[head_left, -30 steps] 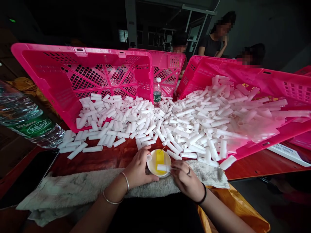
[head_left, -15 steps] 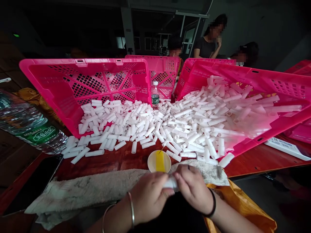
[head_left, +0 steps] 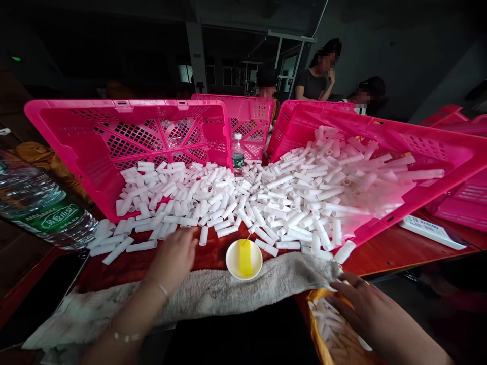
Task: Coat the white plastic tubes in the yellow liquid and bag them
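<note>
My left hand (head_left: 175,257), smeared by motion, is over the red table at the near edge of a pile of white plastic tubes (head_left: 190,221). Its fingertips are too blurred to show whether they hold anything. On the right, my right hand (head_left: 363,301) is open, fingers apart, above an orange bag (head_left: 317,332) with several white tubes inside. A single white tube (head_left: 364,343) lies beneath this hand, apart from it. Between my hands sits a small white dish (head_left: 232,266) containing a yellow block (head_left: 245,257) with a thin stick.
Tipped pink crates (head_left: 72,147) spill tubes across the table (head_left: 207,258). A grey towel (head_left: 213,291) lies along the front edge. A large water bottle (head_left: 49,213) stands left, a smaller bottle (head_left: 238,154) between crates. A phone (head_left: 41,299) lies left. Other people are behind the crates.
My hands were together around a white tube in front of the dish. They have parted: the left moved forward and left to the pile, the right moved right over the bag, letting the tube go.
</note>
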`<state>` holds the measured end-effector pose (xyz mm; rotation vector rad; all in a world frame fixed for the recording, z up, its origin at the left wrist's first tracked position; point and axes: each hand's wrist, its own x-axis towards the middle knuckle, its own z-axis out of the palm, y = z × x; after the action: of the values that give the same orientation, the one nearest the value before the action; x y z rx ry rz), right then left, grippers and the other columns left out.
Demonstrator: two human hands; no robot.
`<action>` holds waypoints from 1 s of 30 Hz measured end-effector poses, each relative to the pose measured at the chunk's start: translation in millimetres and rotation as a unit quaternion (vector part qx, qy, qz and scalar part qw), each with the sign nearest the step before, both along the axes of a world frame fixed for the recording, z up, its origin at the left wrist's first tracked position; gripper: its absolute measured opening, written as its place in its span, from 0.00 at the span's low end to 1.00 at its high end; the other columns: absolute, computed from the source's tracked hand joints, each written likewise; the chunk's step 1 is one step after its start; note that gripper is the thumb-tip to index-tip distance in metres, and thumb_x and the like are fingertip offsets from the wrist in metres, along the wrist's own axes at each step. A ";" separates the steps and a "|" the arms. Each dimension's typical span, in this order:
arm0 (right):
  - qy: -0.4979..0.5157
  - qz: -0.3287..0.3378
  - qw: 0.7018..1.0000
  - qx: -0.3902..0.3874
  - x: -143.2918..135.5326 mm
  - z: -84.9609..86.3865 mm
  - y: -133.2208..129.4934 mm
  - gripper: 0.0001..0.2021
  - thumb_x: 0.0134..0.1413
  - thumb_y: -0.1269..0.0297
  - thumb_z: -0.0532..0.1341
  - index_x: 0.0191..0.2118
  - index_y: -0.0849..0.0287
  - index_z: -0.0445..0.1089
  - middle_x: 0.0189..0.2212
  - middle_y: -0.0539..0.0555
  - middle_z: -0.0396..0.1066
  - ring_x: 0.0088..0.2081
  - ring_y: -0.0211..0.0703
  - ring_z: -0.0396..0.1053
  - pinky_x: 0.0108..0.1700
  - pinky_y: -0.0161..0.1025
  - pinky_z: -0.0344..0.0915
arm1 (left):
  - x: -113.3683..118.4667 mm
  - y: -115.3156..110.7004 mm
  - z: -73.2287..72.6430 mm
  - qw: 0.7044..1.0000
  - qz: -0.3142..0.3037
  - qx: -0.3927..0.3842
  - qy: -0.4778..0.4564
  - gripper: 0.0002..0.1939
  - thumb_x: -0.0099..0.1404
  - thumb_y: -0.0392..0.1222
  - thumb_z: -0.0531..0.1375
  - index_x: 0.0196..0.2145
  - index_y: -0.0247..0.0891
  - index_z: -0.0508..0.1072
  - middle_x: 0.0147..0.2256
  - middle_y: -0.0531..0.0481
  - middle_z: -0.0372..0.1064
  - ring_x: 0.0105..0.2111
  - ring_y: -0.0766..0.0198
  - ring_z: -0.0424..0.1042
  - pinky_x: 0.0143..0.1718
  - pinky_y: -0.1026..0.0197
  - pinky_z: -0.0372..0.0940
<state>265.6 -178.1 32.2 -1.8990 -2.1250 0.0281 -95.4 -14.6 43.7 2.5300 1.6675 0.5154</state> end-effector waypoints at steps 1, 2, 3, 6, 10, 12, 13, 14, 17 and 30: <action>-0.020 0.004 1.000 -0.011 -4.1 1.3 15.5 0.11 0.59 0.66 0.52 0.31 0.54 0.71 0.31 0.54 0.73 0.30 0.42 0.72 0.33 0.36 0.66 | -14.4 21.3 -1.2 0.999 0.042 -0.010 0.029 0.17 0.65 0.37 0.47 0.49 0.31 0.66 0.47 0.37 0.68 0.48 0.50 0.67 0.50 0.51 0.60; -0.037 0.007 0.999 -0.035 -11.6 1.1 33.7 0.12 0.60 0.69 0.51 0.32 0.56 0.71 0.33 0.56 0.73 0.31 0.42 0.72 0.35 0.36 0.66 | -25.2 39.5 -3.5 0.996 0.053 -0.037 0.054 0.15 0.63 0.36 0.49 0.46 0.32 0.68 0.46 0.38 0.69 0.48 0.51 0.67 0.50 0.53 0.60; -0.061 0.004 0.997 -0.050 -20.7 -0.5 53.0 0.13 0.59 0.72 0.50 0.33 0.57 0.71 0.34 0.57 0.72 0.33 0.43 0.72 0.37 0.37 0.66 | -32.4 53.9 -6.8 0.995 0.056 -0.053 0.068 0.13 0.62 0.37 0.51 0.42 0.33 0.69 0.44 0.39 0.70 0.46 0.52 0.68 0.48 0.54 0.61; -0.142 -0.017 0.987 -0.073 -44.4 -10.8 101.2 0.12 0.55 0.78 0.51 0.36 0.63 0.71 0.35 0.60 0.71 0.36 0.48 0.71 0.37 0.40 0.66 | -37.8 74.4 -18.0 0.990 0.057 -0.092 0.087 0.08 0.57 0.37 0.56 0.35 0.37 0.71 0.37 0.44 0.73 0.40 0.54 0.71 0.42 0.58 0.64; -0.155 -0.002 0.987 -0.048 -46.6 -19.5 113.8 0.11 0.56 0.77 0.52 0.41 0.66 0.69 0.43 0.66 0.69 0.41 0.53 0.70 0.40 0.45 0.67 | -35.5 64.2 -22.2 0.987 0.076 -0.115 0.083 0.10 0.54 0.36 0.58 0.36 0.37 0.72 0.35 0.45 0.74 0.37 0.55 0.72 0.39 0.58 0.65; -0.099 0.034 0.994 -0.017 -43.4 -18.1 104.0 0.11 0.59 0.72 0.52 0.44 0.66 0.67 0.42 0.66 0.70 0.39 0.53 0.71 0.40 0.47 0.67 | -36.5 49.5 -18.5 0.988 0.077 -0.110 0.076 0.15 0.55 0.36 0.57 0.42 0.37 0.71 0.38 0.44 0.73 0.40 0.53 0.71 0.44 0.55 0.64; -0.051 0.059 0.997 -0.005 -43.6 -16.8 98.6 0.11 0.60 0.70 0.52 0.46 0.66 0.66 0.40 0.65 0.71 0.37 0.52 0.71 0.39 0.46 0.68 | -36.8 40.5 -16.5 0.990 0.069 -0.104 0.059 0.18 0.56 0.36 0.56 0.46 0.37 0.70 0.40 0.44 0.73 0.42 0.53 0.70 0.46 0.54 0.63; 0.007 0.088 0.996 0.001 -45.6 -15.7 94.1 0.12 0.62 0.68 0.50 0.47 0.65 0.65 0.38 0.63 0.72 0.36 0.50 0.72 0.38 0.46 0.69 | -36.6 30.5 -14.8 0.993 0.057 -0.098 0.030 0.20 0.57 0.37 0.55 0.49 0.37 0.68 0.41 0.44 0.72 0.44 0.54 0.70 0.48 0.54 0.62; 0.163 0.178 0.970 0.004 -61.6 -18.0 91.7 0.17 0.63 0.69 0.47 0.55 0.60 0.61 0.44 0.61 0.70 0.44 0.46 0.70 0.44 0.43 0.69 | -31.5 -1.5 -15.0 0.989 0.024 -0.103 -0.108 0.22 0.62 0.42 0.53 0.53 0.39 0.64 0.46 0.45 0.69 0.45 0.56 0.69 0.43 0.56 0.67; 0.233 0.213 0.947 0.054 -87.8 -39.4 122.4 0.12 0.56 0.73 0.53 0.45 0.61 0.67 0.42 0.60 0.68 0.44 0.47 0.68 0.46 0.45 0.68 | -16.1 -41.5 -26.4 0.990 -0.061 -0.121 -0.036 0.17 0.59 0.33 0.50 0.43 0.36 0.72 0.39 0.43 0.68 0.41 0.55 0.70 0.44 0.52 0.67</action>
<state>177.7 -55.7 -7.1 -1.1891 -2.0954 0.4003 -111.4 -56.1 17.3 2.3883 1.4419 0.3638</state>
